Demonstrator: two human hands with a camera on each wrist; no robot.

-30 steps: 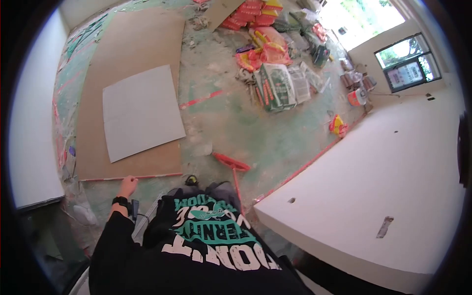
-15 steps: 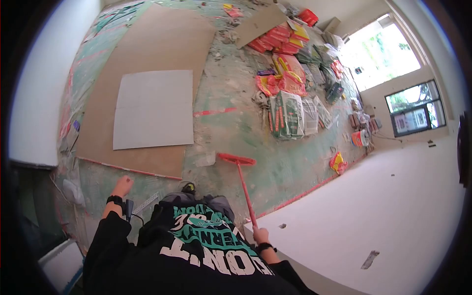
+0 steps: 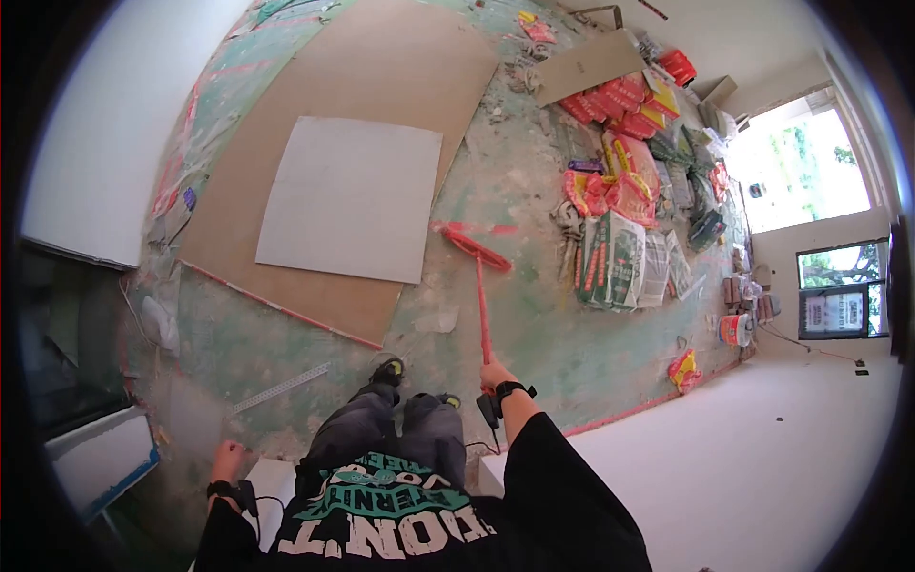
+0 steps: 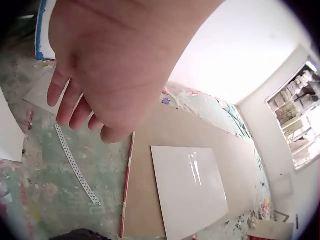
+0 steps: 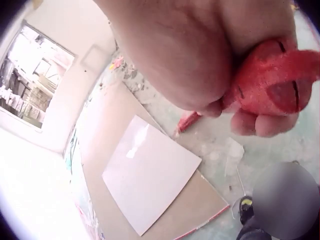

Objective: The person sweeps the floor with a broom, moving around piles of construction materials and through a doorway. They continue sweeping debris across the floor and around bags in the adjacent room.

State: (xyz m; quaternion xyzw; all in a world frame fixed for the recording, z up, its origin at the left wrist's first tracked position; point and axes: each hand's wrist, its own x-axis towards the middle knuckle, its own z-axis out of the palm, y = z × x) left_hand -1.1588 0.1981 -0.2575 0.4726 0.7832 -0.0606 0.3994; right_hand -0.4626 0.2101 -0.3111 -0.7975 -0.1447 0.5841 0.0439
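Note:
In the head view my right hand (image 3: 496, 375) grips the upper end of a red broom (image 3: 483, 315). Its wide head (image 3: 477, 248) lies on the floor near the corner of a brown board. The right wrist view shows fingers curled round the red handle end (image 5: 272, 77), which has a loop. My left hand (image 3: 227, 461) hangs at my side, low in the head view. In the left wrist view that hand (image 4: 107, 75) has loosely bent fingers and holds nothing. A perforated white strip (image 3: 281, 387) lies on the floor near it.
A white sheet (image 3: 348, 200) lies on the large brown board (image 3: 334, 71). Bags (image 3: 610, 262) and red packages (image 3: 615, 100) are piled at the right. A bucket (image 3: 733, 330) stands by the wall below a window. A white wall (image 3: 686, 448) runs along my right side.
My right hand has come into view with the broom handle and moved forward. The left hand has moved back towards my body. The head view has turned, shifting the boards and bags rightward.

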